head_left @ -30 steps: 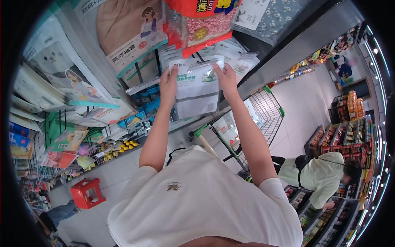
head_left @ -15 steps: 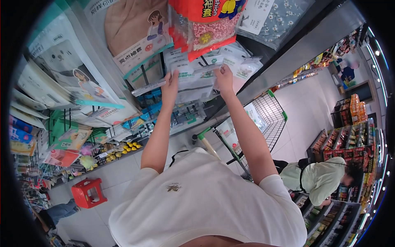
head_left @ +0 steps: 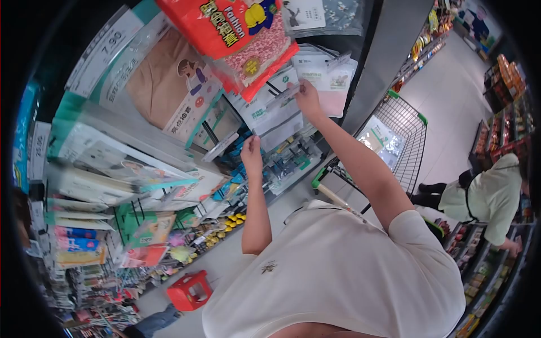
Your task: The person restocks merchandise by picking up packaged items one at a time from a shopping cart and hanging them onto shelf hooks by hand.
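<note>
My right hand (head_left: 308, 99) pinches the end of a clear label holder (head_left: 280, 98) in front of hanging white packages. Below and left, my left hand (head_left: 252, 153) has its fingers curled at the lower corner of a white package (head_left: 282, 132) with green print; whatever is in those fingers is hidden. Another white package (head_left: 327, 79) hangs just right of my right hand. Over them hangs a red bag (head_left: 248, 48) with a clear window showing pink patterned fabric. A brown sleeve-cover pack (head_left: 163, 84) hangs to the left, with a label holder (head_left: 220, 146) below it.
A wire shopping cart (head_left: 414, 132) with packages inside stands right of my body. A person in a light top (head_left: 479, 188) is beside the shelves at right. On the floor at lower left is a red stool (head_left: 190, 290). Hanging packs (head_left: 79, 188) fill the left side.
The view has turned and shifted, so the stool and cart appear farther right. My left hand has moved down along the white package's edge. My right hand stays at the label holder.
</note>
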`<state>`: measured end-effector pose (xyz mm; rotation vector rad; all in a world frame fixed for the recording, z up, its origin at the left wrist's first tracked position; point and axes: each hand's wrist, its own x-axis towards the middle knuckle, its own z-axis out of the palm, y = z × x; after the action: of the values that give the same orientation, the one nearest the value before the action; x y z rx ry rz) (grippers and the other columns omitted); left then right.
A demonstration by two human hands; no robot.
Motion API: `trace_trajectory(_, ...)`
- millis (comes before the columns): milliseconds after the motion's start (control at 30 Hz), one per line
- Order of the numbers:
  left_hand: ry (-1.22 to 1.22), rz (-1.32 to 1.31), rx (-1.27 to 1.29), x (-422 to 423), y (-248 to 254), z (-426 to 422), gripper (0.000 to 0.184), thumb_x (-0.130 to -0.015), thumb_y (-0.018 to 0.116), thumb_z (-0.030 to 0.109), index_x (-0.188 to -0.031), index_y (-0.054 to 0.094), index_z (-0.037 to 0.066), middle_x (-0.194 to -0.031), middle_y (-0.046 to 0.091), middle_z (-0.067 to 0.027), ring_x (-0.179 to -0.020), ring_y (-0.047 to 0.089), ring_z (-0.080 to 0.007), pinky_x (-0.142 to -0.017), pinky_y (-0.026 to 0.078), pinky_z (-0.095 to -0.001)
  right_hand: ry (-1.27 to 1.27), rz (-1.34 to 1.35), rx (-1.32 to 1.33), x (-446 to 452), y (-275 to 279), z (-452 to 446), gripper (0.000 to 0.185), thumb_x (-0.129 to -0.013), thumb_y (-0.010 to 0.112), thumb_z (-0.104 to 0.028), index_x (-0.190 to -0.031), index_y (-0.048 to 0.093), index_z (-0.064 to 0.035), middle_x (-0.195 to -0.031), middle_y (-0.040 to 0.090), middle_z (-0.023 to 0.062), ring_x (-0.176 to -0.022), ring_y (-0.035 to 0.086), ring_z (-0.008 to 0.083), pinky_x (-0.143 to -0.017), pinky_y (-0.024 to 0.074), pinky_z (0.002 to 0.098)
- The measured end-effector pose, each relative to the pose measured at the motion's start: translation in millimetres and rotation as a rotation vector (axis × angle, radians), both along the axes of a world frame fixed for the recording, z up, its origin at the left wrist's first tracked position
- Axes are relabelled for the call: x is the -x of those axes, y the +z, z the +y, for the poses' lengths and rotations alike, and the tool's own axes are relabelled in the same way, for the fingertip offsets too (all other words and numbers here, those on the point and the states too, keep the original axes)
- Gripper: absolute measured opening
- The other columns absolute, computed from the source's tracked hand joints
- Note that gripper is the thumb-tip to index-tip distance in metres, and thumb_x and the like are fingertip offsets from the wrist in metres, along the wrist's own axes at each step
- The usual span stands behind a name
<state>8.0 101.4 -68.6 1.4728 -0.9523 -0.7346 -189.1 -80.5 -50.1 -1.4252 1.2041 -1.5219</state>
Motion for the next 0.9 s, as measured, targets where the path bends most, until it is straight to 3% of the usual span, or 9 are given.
trace_trajectory(167,-0.009,-0.002,-0.028,-12.5,-35.2,13.8,0.044,-0.099,0.062,0.033,-0.124,0.062,-0.004,-0.112,0.068,-0.0106,-0.101,0.063,-0.0158,-0.083,0.052,-0.0309,0.08,0.071,-0.051,10.5,7.5,16.2,0.042,-0.088,0.072,-0.035,-0.105,0.062,0.0017,-0.087,0.069,0.0156,-0.081,0.067,0.0271,-0.073,0.0504,0.0382)
trace_trajectory(267,0.037,-0.015,-0.041,-7.6,-33.3,34.8,0.044,-0.1,0.061,0.032,-0.126,0.061,-0.004,-0.117,0.067,-0.0122,-0.101,0.062,-0.0164,-0.085,0.051,-0.0298,0.291,0.106,-0.059,24.6,-9.5,25.8,0.046,-0.091,0.069,-0.037,-0.113,0.062,0.003,-0.098,0.069,0.0196,-0.092,0.067,0.0301,-0.08,0.0511,0.0405)
trace_trajectory(367,0.007,-0.015,-0.09,-6.0,-41.3,61.0,0.048,-0.102,0.056,0.033,-0.134,0.055,-0.002,-0.128,0.063,-0.0141,-0.109,0.063,-0.0199,-0.086,0.052,-0.0315,0.248,0.277,0.102,55.6,-6.9,82.1,0.05,-0.093,0.067,-0.037,-0.12,0.06,0.0037,-0.108,0.066,0.023,-0.103,0.065,0.0326,-0.088,0.05,0.0416)
trace_trajectory(400,-0.003,0.01,-0.112,-3.5,-42.8,71.2,0.047,-0.103,0.055,0.033,-0.135,0.054,-0.002,-0.129,0.063,-0.0145,-0.111,0.063,-0.0207,-0.086,0.052,-0.0319,0.394,0.347,-0.103,74.7,-17.8,95.1,0.053,-0.097,0.062,-0.038,-0.133,0.053,0.0008,-0.122,0.064,0.0179,-0.111,0.062,0.0271,-0.095,0.0484,0.0381)
trace_trajectory(567,-0.145,0.127,-0.252,3.3,-85.2,107.4,0.045,-0.104,0.053,0.031,-0.134,0.053,-0.003,-0.119,0.067,-0.0156,-0.102,0.067,-0.0206,-0.083,0.052,-0.0305,0.612,0.389,-0.39,192.5,-101.5,177.6,0.042,-0.098,0.059,-0.035,-0.116,0.064,0.0031,-0.112,0.068,0.0152,-0.103,0.065,0.0252,-0.091,0.0498,0.0376)
trace_trajectory(700,-0.329,0.076,-0.339,39.4,-98.2,108.9,0.043,-0.104,0.054,0.031,-0.132,0.055,-0.001,-0.116,0.068,-0.0159,-0.098,0.068,-0.0208,-0.081,0.053,-0.0293,0.011,0.622,-0.735,296.9,-213.6,281.8,0.034,-0.092,0.061,-0.028,-0.108,0.068,0.0017,-0.098,0.071,0.0222,-0.092,0.069,0.0346,-0.082,0.0532,0.0416)
trace_trajectory(767,-0.443,0.019,-0.375,60.6,-103.8,97.2,0.043,-0.104,0.053,0.031,-0.132,0.056,-0.001,-0.119,0.067,-0.0155,-0.101,0.068,-0.0201,-0.082,0.053,-0.0295,-0.158,0.777,-0.851,338.0,-256.6,340.2,0.036,-0.091,0.062,-0.029,-0.111,0.067,0.0006,-0.097,0.071,0.0227,-0.092,0.069,0.036,-0.081,0.0537,0.0436)
trace_trajectory(900,-0.676,-0.245,-0.357,110.6,-125.7,54.3,0.043,-0.103,0.055,0.031,-0.131,0.057,-0.002,-0.117,0.068,-0.0158,-0.103,0.067,-0.022,-0.086,0.052,-0.0328,-0.178,0.562,-1.096,363.0,-257.7,369.5,0.037,-0.089,0.063,-0.026,-0.117,0.065,-0.0009,-0.109,0.069,0.0246,-0.104,0.066,0.0395,-0.092,0.0514,0.0467)
